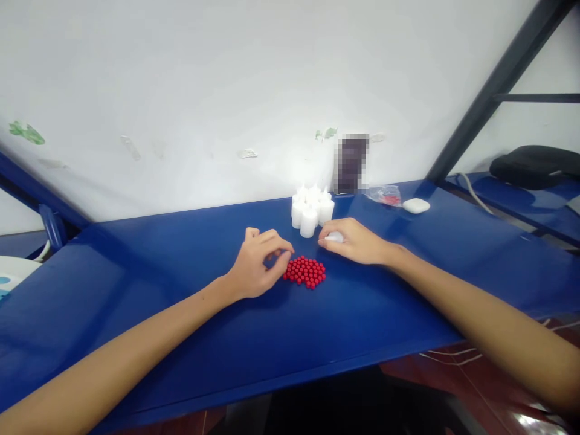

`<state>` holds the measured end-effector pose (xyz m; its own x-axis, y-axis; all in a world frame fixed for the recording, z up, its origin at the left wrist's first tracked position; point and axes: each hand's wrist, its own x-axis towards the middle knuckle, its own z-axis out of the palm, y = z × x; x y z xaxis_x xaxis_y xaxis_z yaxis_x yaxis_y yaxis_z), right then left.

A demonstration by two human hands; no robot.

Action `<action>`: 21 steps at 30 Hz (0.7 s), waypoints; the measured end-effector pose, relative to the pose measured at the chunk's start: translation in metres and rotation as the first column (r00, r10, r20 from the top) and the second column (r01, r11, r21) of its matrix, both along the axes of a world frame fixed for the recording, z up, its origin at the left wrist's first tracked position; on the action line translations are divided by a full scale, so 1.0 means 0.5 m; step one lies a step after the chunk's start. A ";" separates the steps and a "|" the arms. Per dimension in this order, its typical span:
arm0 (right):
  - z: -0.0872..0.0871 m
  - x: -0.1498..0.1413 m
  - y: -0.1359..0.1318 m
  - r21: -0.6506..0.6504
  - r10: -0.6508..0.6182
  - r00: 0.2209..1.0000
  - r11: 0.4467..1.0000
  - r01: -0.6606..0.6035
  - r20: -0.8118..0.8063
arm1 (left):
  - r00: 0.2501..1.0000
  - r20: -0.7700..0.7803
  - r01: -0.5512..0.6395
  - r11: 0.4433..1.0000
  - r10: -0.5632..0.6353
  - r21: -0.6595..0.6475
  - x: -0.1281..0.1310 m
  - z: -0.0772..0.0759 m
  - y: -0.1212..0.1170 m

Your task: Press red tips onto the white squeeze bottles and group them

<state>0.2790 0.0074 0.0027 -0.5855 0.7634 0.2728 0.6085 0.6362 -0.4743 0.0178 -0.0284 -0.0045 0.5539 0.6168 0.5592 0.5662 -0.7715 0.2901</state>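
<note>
My left hand and right hand, apart, at the red pieces
The left arches at their left edge, I can't tell whether pinching; the right, behind-right of them, grips a white bottle.

Bare forearms angled inward, left grip loosely curled, right grip wrapped closed

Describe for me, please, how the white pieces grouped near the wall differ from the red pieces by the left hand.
Size: each of the white pieces is much larger than any of the red pieces.
Shape: the white pieces are upright cylinders, some with pointed tops; the red pieces are small and stubby.
Place: the white pieces stand nearer the wall, the red pieces nearer the person.
Shared: both are closely grouped on the blue table.
</note>
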 end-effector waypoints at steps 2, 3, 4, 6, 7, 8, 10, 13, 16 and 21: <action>0.002 0.002 -0.001 -0.018 0.009 1.000 1.000 -0.009 -0.007 | 0.991 0.090 -0.093 0.995 0.096 -0.029 0.000 0.005 0.010; 0.003 0.003 -0.002 -0.028 0.024 1.000 0.999 -0.024 -0.010 | 0.987 0.116 -0.105 0.993 0.110 -0.053 0.002 0.009 0.014; 0.004 0.004 -0.002 -0.038 0.042 0.999 0.998 -0.043 -0.015 | 0.987 0.124 -0.089 0.993 0.099 -0.083 0.007 0.014 0.016; 0.007 0.005 -0.003 -0.062 0.085 0.996 0.994 -0.086 -0.025 | 0.997 0.082 0.002 0.989 0.011 -0.151 0.025 0.024 0.018; 0.008 0.006 -0.002 -0.072 0.099 0.995 0.992 -0.101 -0.031 | 0.998 0.030 0.055 0.981 -0.051 -0.188 0.037 0.029 0.020; 0.009 0.007 -0.001 -0.077 0.103 0.994 0.991 -0.105 -0.035 | 0.993 -0.035 0.106 0.971 -0.116 -0.214 0.051 0.034 0.021; 0.009 0.011 0.003 -0.078 0.077 0.996 0.994 -0.080 -0.038 | 0.961 -0.196 0.146 0.958 -0.197 -0.245 0.079 0.044 0.030; 0.009 0.021 0.012 -0.071 0.020 0.999 0.997 -0.022 -0.025 | 0.918 -0.284 0.180 0.929 -0.277 -0.324 0.110 0.057 0.053; 0.009 0.029 0.021 -0.055 -0.011 1.000 0.998 0.010 -0.015 | 0.886 -0.274 0.232 0.870 -0.374 -0.436 0.120 0.065 0.075; 0.008 0.032 0.025 -0.046 -0.032 0.999 0.998 0.031 -0.008 | 0.887 -0.225 0.215 0.791 -0.404 -0.573 0.119 0.059 0.089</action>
